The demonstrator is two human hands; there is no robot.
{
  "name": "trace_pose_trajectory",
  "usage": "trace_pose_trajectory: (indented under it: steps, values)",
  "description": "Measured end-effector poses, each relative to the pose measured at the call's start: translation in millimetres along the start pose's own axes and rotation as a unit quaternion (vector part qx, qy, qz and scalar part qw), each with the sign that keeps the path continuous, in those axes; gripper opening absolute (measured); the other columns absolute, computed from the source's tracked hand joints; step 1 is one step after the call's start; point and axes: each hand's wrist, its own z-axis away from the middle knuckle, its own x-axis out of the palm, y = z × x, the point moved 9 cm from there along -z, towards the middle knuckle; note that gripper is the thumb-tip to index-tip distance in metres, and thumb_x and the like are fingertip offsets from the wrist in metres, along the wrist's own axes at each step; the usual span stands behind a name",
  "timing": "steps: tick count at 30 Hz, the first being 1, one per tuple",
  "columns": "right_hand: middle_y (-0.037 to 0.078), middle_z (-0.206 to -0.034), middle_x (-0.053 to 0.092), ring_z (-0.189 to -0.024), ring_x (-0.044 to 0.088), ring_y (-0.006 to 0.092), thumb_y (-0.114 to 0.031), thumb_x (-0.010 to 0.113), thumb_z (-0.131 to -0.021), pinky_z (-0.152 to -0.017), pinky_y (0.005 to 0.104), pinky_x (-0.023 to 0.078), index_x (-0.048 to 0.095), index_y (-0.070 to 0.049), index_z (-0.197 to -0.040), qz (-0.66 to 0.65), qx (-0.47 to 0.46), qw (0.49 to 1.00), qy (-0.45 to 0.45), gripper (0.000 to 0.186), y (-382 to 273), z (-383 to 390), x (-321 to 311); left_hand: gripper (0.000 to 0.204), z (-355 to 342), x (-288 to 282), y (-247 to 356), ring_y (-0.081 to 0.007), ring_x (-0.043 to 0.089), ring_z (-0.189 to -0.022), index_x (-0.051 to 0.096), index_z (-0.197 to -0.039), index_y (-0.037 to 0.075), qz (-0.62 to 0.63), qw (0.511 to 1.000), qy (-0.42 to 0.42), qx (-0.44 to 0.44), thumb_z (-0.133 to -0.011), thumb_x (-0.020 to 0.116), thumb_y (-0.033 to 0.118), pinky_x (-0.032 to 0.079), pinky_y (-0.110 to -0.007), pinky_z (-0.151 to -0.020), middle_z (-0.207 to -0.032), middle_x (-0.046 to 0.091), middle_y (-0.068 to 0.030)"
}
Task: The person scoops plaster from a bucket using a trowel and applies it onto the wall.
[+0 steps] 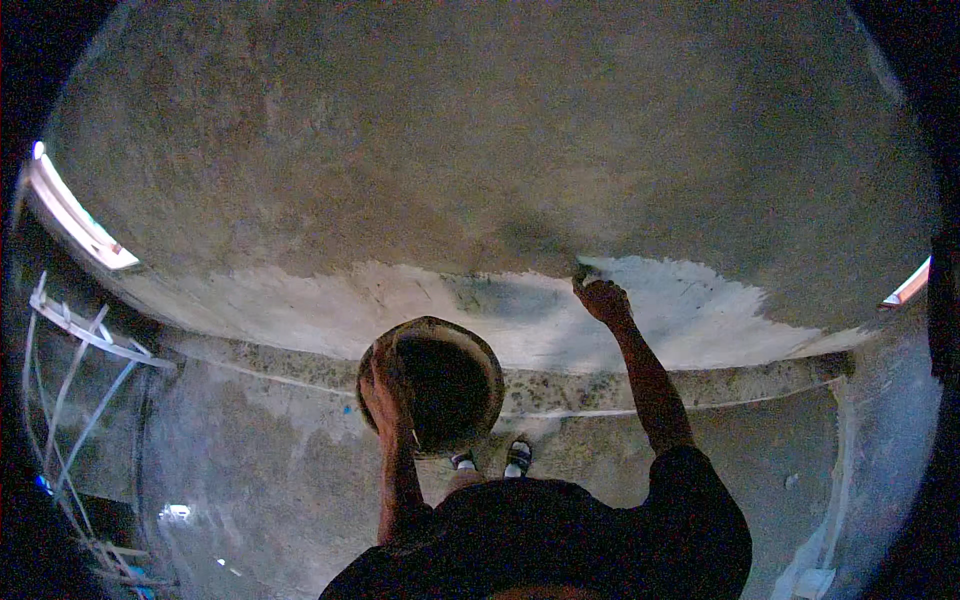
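A round, dark bucket [430, 324] hangs in front of my body, its mouth facing up and its inside in deep shadow. My left hand [386, 392] is closed on its left rim. What the bucket holds is too dark to make out. Stretched forward, my right hand [603, 298] grips a small brush-like tool [586, 272] against the wall. That tool is mostly hidden by my fingers. Around it, a white coat [680, 300] covers the lower wall, with a ragged upper edge against the bare grey wall [480, 130] above.
A speckled ledge [580, 385] runs along the wall's foot, above a grey floor [280, 480]. My sandalled feet [518, 457] stand close to it. At the left is a pale metal frame like a ladder [95, 335]. Bright openings [80, 220] show at both sides.
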Motion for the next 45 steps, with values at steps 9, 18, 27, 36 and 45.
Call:
trace_pose_trajectory:
  steps: [9, 18, 27, 36, 45]
  values:
    - [0.01, -0.049, 0.047, -0.042, 0.047, 0.0266, -0.026, 0.047, -0.082, -0.042, 0.042, 0.04, 0.045, -0.011, -0.11, -0.025, -0.03, 0.994, -0.097, 0.033, 12.3, 110.6, 63.9, 0.042, 21.1, 12.9, 22.7, -0.0231, 0.043, -0.103, 0.047, -0.116, 0.006, -0.041, 0.997, -0.05, 0.038, -0.086, 0.038, 0.033, 0.035, -0.033, -0.088, -0.112, 0.048, -0.0147]
    - [0.013, -0.072, 0.051, -0.068, 0.053, 0.0284, -0.033, 0.059, -0.074, -0.059, 0.0372, 0.043, 0.053, -0.001, -0.093, -0.348, -0.009, 0.913, -0.21, 0.038, -50.2, 112.5, -32.9, 0.027, 1.7, 34.2, -16.2, -0.0247, 0.056, -0.073, 0.055, -0.096, 0.003, -0.161, 0.974, -0.065, 0.143, -0.074, 0.053, 0.019, 0.046, -0.035, -0.064, -0.084, 0.06, -0.0114]
    - [0.009, -0.071, 0.051, -0.057, 0.055, 0.0281, -0.034, 0.052, -0.074, -0.053, 0.0414, 0.046, 0.053, -0.012, -0.086, -0.248, -0.096, 0.948, -0.177, 0.025, -124.8, 64.4, -110.4, 0.033, 0.0, 52.6, -40.9, -0.0155, 0.052, -0.083, 0.055, -0.1, 0.0, 0.253, 0.953, -0.117, -0.118, -0.082, 0.048, 0.027, 0.043, -0.029, -0.073, -0.097, 0.057, -0.0086]
    - [0.012, -0.07, 0.057, -0.059, 0.057, 0.0282, -0.03, 0.058, -0.072, -0.05, 0.0411, 0.045, 0.049, -0.008, -0.102, -0.235, -0.169, 0.936, -0.202, 0.039, -252.1, 41.8, -68.4, 0.03, -18.4, 41.9, -23.8, -0.0164, 0.054, -0.075, 0.057, -0.098, 0.002, 0.334, 0.919, -0.138, -0.158, -0.083, 0.046, 0.026, 0.045, -0.032, -0.063, -0.088, 0.059, -0.0083]
    - [0.003, -0.061, 0.042, -0.055, 0.043, 0.0178, -0.025, 0.044, -0.083, -0.049, 0.0345, 0.037, 0.045, -0.013, -0.069, -0.681, 0.061, 0.701, -0.202, 0.018, -327.2, 20.7, 13.9, 0.028, -29.0, 25.8, -75.0, -0.0166, 0.05, -0.055, 0.06, -0.076, -0.001, 0.296, 0.933, -0.159, -0.129, -0.079, 0.052, 0.026, 0.042, -0.033, -0.055, -0.059, 0.055, -0.0077]
